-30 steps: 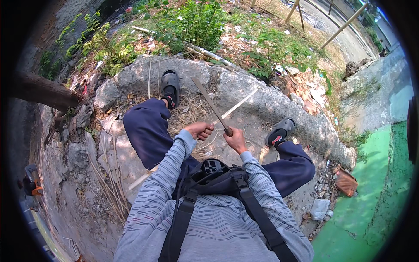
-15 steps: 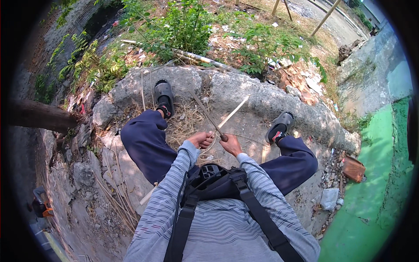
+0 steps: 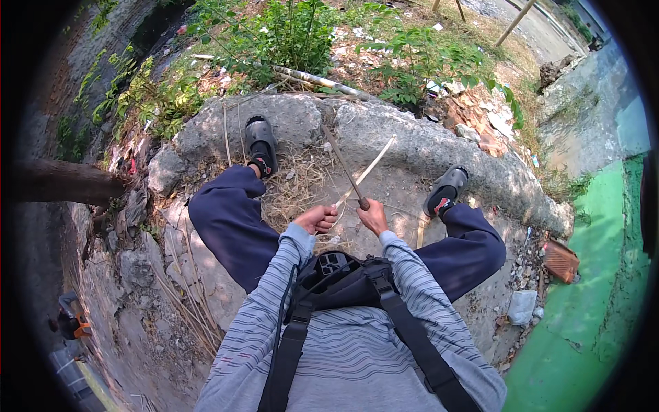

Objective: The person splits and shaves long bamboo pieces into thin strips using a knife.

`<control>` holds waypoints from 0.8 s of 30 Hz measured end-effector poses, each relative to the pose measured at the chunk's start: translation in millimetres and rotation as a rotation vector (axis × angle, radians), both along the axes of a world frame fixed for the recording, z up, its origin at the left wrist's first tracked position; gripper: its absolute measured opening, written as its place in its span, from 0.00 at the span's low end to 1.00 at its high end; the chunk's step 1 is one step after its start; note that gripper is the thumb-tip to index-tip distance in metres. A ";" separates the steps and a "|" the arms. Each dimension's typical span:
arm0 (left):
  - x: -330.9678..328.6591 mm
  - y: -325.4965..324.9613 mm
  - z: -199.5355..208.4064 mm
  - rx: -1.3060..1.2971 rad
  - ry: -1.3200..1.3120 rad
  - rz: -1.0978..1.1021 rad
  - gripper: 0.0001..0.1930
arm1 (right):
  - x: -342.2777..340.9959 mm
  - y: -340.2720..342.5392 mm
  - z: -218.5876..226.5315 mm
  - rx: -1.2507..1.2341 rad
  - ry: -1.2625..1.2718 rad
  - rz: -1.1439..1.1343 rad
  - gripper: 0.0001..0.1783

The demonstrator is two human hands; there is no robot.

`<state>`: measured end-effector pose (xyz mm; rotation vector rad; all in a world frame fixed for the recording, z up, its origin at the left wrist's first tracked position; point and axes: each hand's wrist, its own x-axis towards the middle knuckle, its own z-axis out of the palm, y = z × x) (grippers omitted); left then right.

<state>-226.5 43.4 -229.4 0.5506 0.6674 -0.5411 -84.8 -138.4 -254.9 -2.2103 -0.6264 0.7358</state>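
Compared with half a second ago, the right hand (image 3: 373, 217) and its knife (image 3: 343, 163) are farther from the left hand (image 3: 317, 219); the knife crosses the strip (image 3: 374, 162) nearer the kerb (image 3: 439, 147), and the pale end below the left sleeve (image 3: 257, 309) is out of sight. The surface is grey ground (image 3: 405, 182) on the kerb's near side, with dry shavings (image 3: 292, 185) beside it. Outdoors, plants (image 3: 302, 41) grow beyond the kerb, and a green wall (image 3: 590, 275) lies past its right end. The strip is on the kerb's near side, its long axis oblique, its free end pointing away and rightward toward the kerb; the blade slants leftward to the kerb's gap. Left fingers pinch the strip; right fingers wrap the knife's handle. Whether blade and strip touch cannot be told.
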 end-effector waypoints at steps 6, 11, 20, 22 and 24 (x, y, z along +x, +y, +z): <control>12.8 2.2 3.0 -0.120 -0.017 0.047 0.18 | -15.8 4.5 16.8 0.191 0.027 0.115 0.11; 17.6 6.1 5.8 -0.256 -0.046 0.040 0.18 | -19.1 8.6 23.1 0.286 0.050 0.063 0.11; 22.8 -11.7 12.1 0.200 0.053 -0.047 0.15 | -16.3 9.0 20.7 0.221 0.010 0.128 0.11; 25.1 -25.4 10.9 0.678 0.112 -0.049 0.17 | -17.2 6.6 18.3 0.180 0.032 0.134 0.12; 26.1 -24.1 -5.2 0.769 0.055 -0.019 0.17 | -15.0 5.2 14.3 0.175 0.038 0.119 0.11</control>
